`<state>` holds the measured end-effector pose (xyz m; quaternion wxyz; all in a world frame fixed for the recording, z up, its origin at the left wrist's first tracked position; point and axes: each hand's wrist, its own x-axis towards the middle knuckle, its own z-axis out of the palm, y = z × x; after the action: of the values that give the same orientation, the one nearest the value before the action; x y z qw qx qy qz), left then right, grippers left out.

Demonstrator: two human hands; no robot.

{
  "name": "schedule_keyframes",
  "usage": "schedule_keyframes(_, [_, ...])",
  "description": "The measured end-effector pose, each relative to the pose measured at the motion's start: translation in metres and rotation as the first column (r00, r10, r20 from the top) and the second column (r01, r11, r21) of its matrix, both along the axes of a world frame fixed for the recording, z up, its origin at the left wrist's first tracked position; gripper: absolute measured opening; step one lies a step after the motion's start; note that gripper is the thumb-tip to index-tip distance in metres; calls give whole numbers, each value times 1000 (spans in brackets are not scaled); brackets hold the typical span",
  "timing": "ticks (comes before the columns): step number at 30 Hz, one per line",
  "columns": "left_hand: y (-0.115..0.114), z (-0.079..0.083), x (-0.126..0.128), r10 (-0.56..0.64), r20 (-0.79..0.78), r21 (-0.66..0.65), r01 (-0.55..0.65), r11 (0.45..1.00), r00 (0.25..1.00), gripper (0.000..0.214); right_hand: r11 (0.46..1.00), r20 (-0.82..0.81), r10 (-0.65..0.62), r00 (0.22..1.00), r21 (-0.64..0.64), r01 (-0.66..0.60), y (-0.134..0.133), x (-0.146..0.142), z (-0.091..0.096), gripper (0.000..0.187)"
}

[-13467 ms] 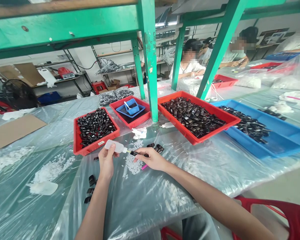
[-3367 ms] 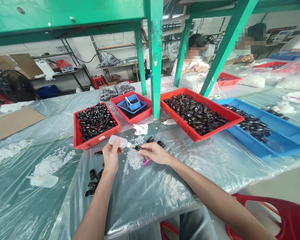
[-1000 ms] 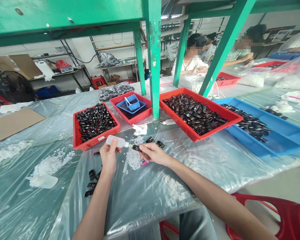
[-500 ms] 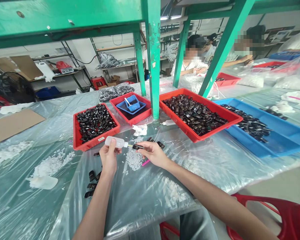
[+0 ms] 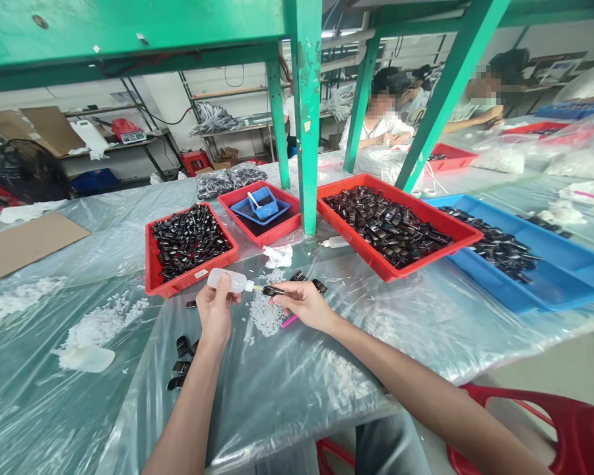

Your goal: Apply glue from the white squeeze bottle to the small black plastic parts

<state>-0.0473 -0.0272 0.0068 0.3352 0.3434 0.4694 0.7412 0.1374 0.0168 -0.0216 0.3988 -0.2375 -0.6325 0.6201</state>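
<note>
My left hand (image 5: 214, 310) is closed round a small translucent squeeze bottle (image 5: 228, 280) lying sideways, its nozzle pointing right. My right hand (image 5: 304, 305) pinches a small black part (image 5: 273, 290) at the bottle's tip. Both hands hover over a patch of white bits (image 5: 266, 315) on the plastic-covered table. A pink stick (image 5: 290, 321) shows under my right hand. Two loose black parts (image 5: 313, 282) lie just beyond my right hand, and several more (image 5: 181, 363) lie left of my left forearm.
Red trays of black parts (image 5: 188, 243) (image 5: 393, 224), a red tray holding a blue dish (image 5: 260, 206), a blue tray (image 5: 534, 254) and a green post (image 5: 307, 119) stand behind. White scraps (image 5: 94, 333) lie left. Other people work at the far side. A red chair (image 5: 564, 429) is at lower right.
My hands have barely shifted in the last second; the black part has tilted to lie level at the nozzle. Bottle and part stay held.
</note>
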Motion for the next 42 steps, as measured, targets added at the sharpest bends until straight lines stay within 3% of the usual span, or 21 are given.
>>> schedule_keyframes(42, [0,0,3,3,29,-49,-2,999,1000,42,1000,38,-25,999,-14,26,-1,1,2,42])
